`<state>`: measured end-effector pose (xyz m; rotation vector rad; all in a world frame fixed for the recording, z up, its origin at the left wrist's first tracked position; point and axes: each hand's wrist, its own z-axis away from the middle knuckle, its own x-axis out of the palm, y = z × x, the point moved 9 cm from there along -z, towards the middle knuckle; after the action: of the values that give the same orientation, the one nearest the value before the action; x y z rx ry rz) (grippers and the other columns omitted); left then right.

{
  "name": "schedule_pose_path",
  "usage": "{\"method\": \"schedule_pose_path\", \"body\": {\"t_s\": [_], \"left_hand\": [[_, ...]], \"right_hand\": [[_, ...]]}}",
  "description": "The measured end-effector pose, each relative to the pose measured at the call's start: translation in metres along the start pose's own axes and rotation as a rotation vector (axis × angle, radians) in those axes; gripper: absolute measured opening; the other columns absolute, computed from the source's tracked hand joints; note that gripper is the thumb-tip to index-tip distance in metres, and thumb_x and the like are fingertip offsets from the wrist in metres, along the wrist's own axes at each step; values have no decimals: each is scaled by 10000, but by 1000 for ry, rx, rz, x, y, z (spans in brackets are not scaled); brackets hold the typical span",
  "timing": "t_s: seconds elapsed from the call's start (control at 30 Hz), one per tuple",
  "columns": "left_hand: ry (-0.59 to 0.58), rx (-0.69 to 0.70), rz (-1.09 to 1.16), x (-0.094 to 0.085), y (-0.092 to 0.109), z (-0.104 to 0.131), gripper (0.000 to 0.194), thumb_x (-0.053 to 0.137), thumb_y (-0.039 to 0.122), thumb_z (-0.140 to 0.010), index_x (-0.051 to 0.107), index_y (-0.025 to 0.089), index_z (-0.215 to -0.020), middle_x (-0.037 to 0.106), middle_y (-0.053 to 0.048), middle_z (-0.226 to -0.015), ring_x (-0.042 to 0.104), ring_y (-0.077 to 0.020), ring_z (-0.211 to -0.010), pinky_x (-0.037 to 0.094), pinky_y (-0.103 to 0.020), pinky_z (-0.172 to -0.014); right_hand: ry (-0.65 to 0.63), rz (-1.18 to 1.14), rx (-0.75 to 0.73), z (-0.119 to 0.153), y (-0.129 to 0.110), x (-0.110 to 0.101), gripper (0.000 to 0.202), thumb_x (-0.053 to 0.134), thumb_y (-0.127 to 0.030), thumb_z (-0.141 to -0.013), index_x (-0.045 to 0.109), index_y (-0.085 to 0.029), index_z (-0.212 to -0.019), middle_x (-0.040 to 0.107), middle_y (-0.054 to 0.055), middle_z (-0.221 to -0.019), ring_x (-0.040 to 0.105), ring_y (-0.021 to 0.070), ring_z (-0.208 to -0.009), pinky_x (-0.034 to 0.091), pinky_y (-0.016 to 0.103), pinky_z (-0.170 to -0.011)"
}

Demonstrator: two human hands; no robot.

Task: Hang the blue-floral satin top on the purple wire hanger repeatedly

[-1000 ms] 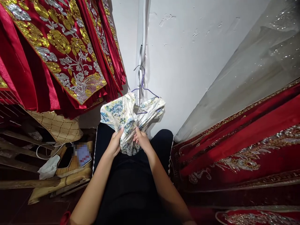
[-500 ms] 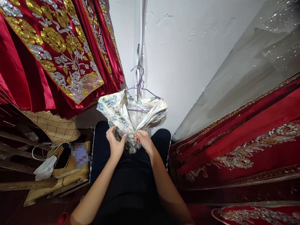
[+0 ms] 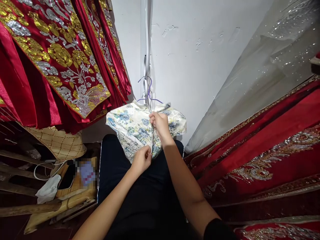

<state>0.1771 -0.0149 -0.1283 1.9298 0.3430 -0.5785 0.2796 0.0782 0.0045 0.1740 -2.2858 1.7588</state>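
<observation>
A white short-sleeved garment point(image 3: 136, 121) with blue and yellow flowers hangs on a thin purple wire hanger point(image 3: 150, 87), its lower part between my knees. A zipper line point(image 3: 152, 136) runs down its middle, with the two sides together. My right hand point(image 3: 160, 124) is closed in a pinch at the top of this line, near the neckline; its fingers hide the zipper pull. Lower on the same line, my left hand point(image 3: 142, 159) is closed on the fabric. The garment's bottom edge is hidden.
Red embroidered garments point(image 3: 62, 55) hang at the left. More red beaded clothing point(image 3: 250, 160) and a clear cover over sparkling white fabric point(image 3: 250, 66) are at the right. A bamboo stool point(image 3: 65, 198) bears a phone point(image 3: 67, 176) and a crumpled white tissue point(image 3: 48, 190). The wall point(image 3: 190, 76) stands ahead.
My right hand has moved up from mid-garment to the neckline, and the V-shaped opening has closed. My left hand has moved right and down and now pinches the fabric.
</observation>
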Motion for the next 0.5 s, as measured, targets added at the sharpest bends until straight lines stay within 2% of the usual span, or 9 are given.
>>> {"method": "schedule_pose_path", "body": {"t_s": [0.1,0.17,0.2,0.23,0.27,0.33,0.4,0.43,0.5], "left_hand": [[-50,-16,-48,9,1,-3,145,540,128,-802,441,204,-726,463,36,-624,440,-126,-573,311,-248,-569],[-67,-14,9,3,5,-9,119,552,133,-816,487,198,-741,507,26,-644,486,-130,-596,356,-245,-579],[-56,6,55,-6,10,-15,74,559,145,-837,532,194,-787,551,15,-686,528,-135,-631,396,-247,-603],[-27,43,103,-19,19,-22,35,562,161,-862,578,191,-871,600,-1,-750,572,-143,-683,439,-255,-644],[25,92,145,-37,30,-31,107,562,181,-890,606,190,-987,641,-20,-830,610,-152,-747,477,-269,-698],[177,215,170,-81,59,-51,291,551,219,-938,568,197,-1228,676,-44,-937,641,-160,-820,511,-298,-776],[332,321,103,-122,90,-70,369,543,255,-967,529,205,-1332,682,-54,-972,644,-165,-848,509,-303,-783],[366,360,47,-137,103,-80,355,533,258,-976,549,209,-1327,686,-60,-1009,642,-166,-867,502,-304,-790],[341,419,-87,-148,123,-97,201,547,252,-965,659,194,-1122,693,-55,-982,624,-166,-844,478,-296,-765]], "right_hand": [[8,-13,-50,-12,-27,17,231,516,-263,-881,608,-150,-703,530,-34,-476,306,46,-383,223,202,-417],[-45,-10,-88,-8,-35,25,233,515,-270,-893,615,-153,-718,537,-34,-479,319,50,-390,231,197,-421],[-83,1,-111,-4,-37,27,232,525,-281,-897,621,-155,-727,544,-32,-485,338,53,-398,240,196,-426],[-117,11,-133,1,-38,28,231,536,-291,-898,625,-157,-733,548,-31,-491,359,56,-408,251,195,-432],[-144,20,-150,5,-38,28,231,546,-300,-898,626,-160,-733,550,-31,-497,383,59,-419,266,194,-440],[-172,35,-171,11,-38,25,247,555,-315,-902,620,-166,-717,543,-31,-494,419,67,-434,299,197,-460],[-188,48,-180,12,-38,23,265,556,-329,-904,614,-170,-701,538,-31,-485,425,70,-433,319,204,-475],[-203,55,-179,11,-38,24,268,558,-337,-903,614,-171,-701,540,-30,-485,421,71,-431,321,208,-479],[-234,70,-168,8,-34,26,269,571,-362,-895,617,-174,-707,538,-32,-486,410,74,-428,314,216,-479]]}}
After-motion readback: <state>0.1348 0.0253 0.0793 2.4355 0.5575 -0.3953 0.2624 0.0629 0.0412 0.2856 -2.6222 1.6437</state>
